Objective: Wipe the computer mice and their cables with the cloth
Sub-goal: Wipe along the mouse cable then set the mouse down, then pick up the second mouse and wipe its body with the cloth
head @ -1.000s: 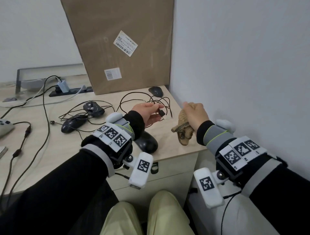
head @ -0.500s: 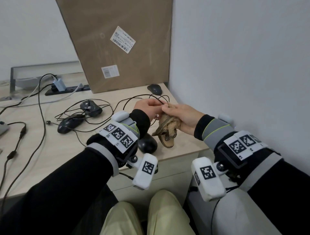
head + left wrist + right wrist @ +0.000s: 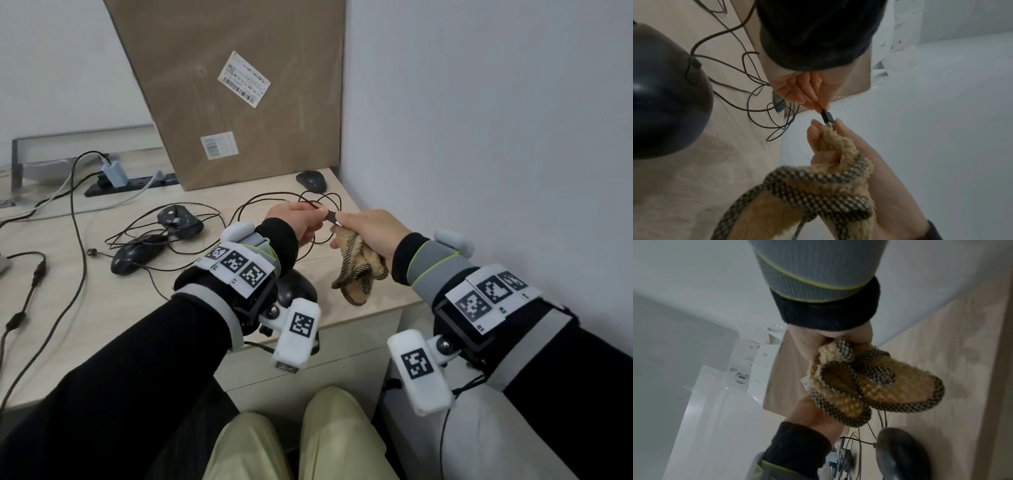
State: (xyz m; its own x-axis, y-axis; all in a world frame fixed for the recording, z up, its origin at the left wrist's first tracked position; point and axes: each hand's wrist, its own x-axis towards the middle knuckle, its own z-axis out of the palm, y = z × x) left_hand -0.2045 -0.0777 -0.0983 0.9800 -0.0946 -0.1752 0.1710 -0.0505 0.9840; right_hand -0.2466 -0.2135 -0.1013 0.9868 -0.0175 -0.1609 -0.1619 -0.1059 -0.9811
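Note:
My left hand (image 3: 317, 215) pinches the black USB plug (image 3: 331, 216) at the end of a mouse cable (image 3: 274, 200), above the desk's right end. My right hand (image 3: 344, 224) grips a bunched tan fleece cloth (image 3: 359, 270) with checked trim. Its thumb and forefinger close on the plug's metal tip (image 3: 829, 125), with the cloth (image 3: 828, 178) at it. In the right wrist view the cloth (image 3: 869, 382) hangs from my palm. A black mouse (image 3: 296, 287) lies on the desk under my left wrist, also seen in the left wrist view as a black mouse (image 3: 663, 97).
Three more dark mice lie on the wooden desk (image 3: 102, 308): one (image 3: 137, 257) at mid-left, one (image 3: 180, 221) upside down behind it, one (image 3: 311, 180) by the wall corner. Tangled cables cross the desk. A cardboard box (image 3: 239, 85) leans at the back, beside a power strip (image 3: 130, 183).
My right hand has brought the cloth from the desk's right edge over to the plug in my left hand. The plug's tip now sits between my right fingers.

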